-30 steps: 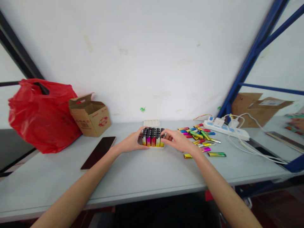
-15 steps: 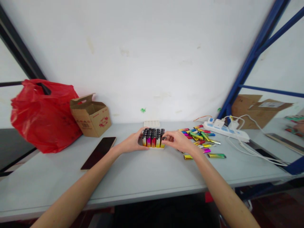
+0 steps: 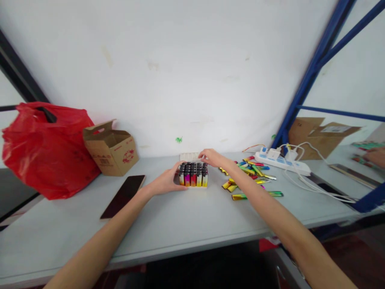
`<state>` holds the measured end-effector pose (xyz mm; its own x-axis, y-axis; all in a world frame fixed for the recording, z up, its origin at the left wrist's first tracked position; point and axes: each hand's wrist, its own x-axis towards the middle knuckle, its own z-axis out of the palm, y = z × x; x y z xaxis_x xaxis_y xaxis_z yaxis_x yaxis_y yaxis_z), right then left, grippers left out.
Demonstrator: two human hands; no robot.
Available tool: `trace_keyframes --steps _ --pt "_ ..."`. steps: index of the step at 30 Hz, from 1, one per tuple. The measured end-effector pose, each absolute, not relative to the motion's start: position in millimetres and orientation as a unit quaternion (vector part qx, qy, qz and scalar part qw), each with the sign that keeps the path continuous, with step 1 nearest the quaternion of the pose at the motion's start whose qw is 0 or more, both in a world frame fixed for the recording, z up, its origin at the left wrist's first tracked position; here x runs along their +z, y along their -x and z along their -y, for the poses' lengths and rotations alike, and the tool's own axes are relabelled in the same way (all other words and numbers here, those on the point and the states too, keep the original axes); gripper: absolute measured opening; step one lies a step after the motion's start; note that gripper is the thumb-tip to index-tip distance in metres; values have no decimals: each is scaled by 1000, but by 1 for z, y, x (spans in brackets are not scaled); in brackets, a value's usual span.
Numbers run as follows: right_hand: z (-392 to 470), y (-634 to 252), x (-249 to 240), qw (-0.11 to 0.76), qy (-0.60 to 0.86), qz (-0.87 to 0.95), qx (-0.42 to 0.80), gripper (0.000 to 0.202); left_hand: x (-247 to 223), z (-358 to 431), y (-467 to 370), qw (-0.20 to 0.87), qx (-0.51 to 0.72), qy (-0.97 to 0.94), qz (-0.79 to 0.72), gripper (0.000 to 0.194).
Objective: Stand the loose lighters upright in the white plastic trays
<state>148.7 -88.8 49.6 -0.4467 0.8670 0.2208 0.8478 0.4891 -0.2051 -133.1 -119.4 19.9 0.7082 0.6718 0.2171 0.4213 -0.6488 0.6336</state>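
A block of upright lighters (image 3: pixel 193 175) with black tops and coloured bodies stands in rows at the middle of the grey table (image 3: pixel 180 216). My left hand (image 3: pixel 168 179) grips the block from its left side, thumb at the near corner. Over the far right part of the block is my right hand (image 3: pixel 211 157), its fingers bent downward close to a white tray (image 3: pixel 189 157) behind the lighters; what its fingertips hold, if anything, is too small to tell. Loose shiny lighters (image 3: pixel 257 170) lie in a pile to the right, partly behind my right forearm.
On the left are a red plastic bag (image 3: pixel 51 152), an open cardboard box (image 3: pixel 112 150) and a dark phone (image 3: pixel 123 196). A power strip (image 3: pixel 282 163) with white cables lies at the right, near another carton (image 3: pixel 321 138). Another person's hand (image 3: pixel 375 156) shows at the far right edge.
My right hand has moved from the block's near right corner to its far side, over the back rows. My left hand still holds the block. The view has shifted slightly.
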Motion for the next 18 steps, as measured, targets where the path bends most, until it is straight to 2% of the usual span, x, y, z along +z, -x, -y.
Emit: trace_keyframes --steps 3,9,13,18 --pt "62 -138 37 117 504 855 33 15 20 120 134 294 228 -878 -301 98" --pt "64 -152 15 117 512 851 21 16 20 122 133 307 233 -874 -297 96" --pt "79 -175 13 108 531 840 23 24 25 125 130 308 232 -870 -307 93" --pt "92 -194 27 127 547 828 1 15 25 125 131 281 241 -878 -304 93"
